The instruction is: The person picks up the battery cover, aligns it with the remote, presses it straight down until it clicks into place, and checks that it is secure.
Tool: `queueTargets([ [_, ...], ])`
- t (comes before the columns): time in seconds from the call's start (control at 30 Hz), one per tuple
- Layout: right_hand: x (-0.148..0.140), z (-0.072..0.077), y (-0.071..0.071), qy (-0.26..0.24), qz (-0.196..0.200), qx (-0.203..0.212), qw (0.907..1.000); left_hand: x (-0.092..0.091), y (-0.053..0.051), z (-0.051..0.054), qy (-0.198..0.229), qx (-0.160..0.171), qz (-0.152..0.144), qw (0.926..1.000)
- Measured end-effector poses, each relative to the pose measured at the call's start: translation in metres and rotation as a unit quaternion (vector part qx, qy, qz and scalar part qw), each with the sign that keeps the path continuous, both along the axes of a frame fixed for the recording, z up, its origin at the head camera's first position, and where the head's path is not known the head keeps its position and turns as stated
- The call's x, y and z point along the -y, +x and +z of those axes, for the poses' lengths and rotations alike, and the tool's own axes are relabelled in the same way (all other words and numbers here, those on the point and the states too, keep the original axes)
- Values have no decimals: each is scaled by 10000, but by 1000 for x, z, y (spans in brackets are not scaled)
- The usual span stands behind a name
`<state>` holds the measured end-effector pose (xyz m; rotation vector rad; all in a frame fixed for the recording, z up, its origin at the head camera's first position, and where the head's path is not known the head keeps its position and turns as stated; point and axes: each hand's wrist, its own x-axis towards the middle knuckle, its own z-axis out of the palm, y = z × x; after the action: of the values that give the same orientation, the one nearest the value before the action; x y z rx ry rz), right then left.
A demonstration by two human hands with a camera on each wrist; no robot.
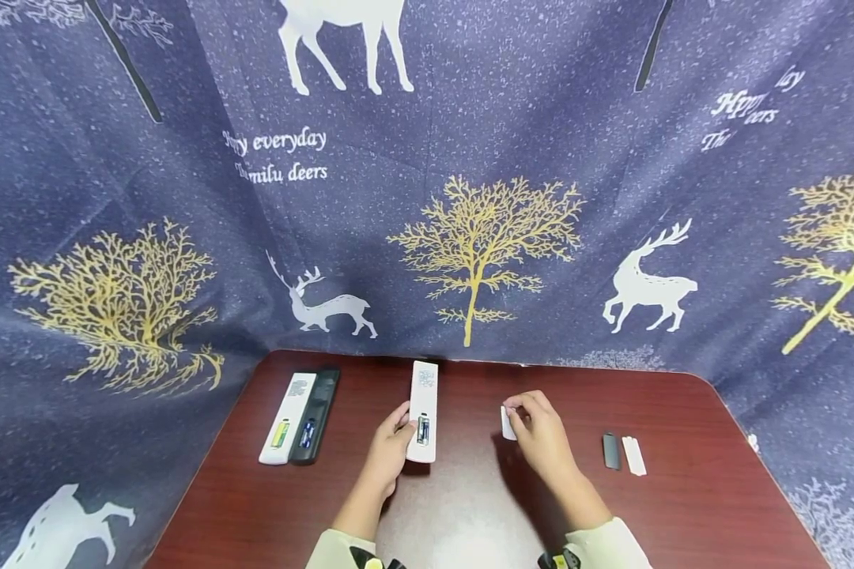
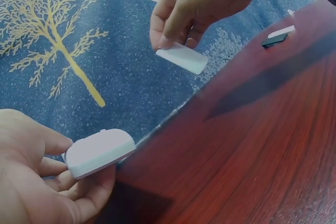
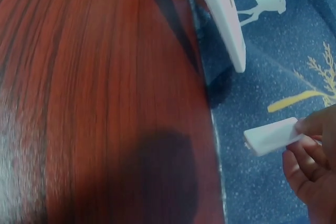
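My left hand (image 1: 389,449) grips a white remote control (image 1: 424,395) by its lower left side, back face up, above the table. Batteries (image 1: 423,429) show in its uncovered compartment. In the left wrist view only the near end of that remote (image 2: 100,150) shows, with fingers around it. To the right, my right hand (image 1: 543,435) pinches a small white battery cover (image 1: 508,423) between thumb and fingertips, apart from the remote. The right wrist view shows the cover (image 3: 272,136) held by one end and the long edge of the remote (image 3: 224,22) beyond it.
On the left of the red-brown table (image 1: 213,506) a white remote (image 1: 289,415) and a black remote (image 1: 316,415) lie side by side, batteries exposed. A dark battery cover (image 1: 611,451) and white cover pieces (image 1: 634,456) lie at the right. A patterned blue cloth (image 1: 370,237) hangs behind.
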<state>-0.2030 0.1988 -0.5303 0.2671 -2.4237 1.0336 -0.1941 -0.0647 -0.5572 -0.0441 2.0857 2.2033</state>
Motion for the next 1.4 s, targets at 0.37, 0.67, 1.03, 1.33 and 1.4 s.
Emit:
queueTargets([
  [0.37, 21, 1, 1, -643, 506, 21, 9966, -5, 2, -7, 662, 214, -306, 9971],
  [0.67, 34, 3, 3, -978, 634, 388, 9924, -8, 3, -9, 993, 274, -542, 9932],
  [1.03, 47, 9, 4, -1556, 819, 715, 9818, -15, 4, -6, 1264, 344, -807, 9881],
  [1.33, 61, 19, 9, -1750, 749, 1072, 9758, -18, 4, -9, 1465, 380, -928, 9841],
  [1.4, 63, 23, 11, -1836, 804, 1217, 9721, -19, 3, -9, 1517, 413, -945, 9830],
])
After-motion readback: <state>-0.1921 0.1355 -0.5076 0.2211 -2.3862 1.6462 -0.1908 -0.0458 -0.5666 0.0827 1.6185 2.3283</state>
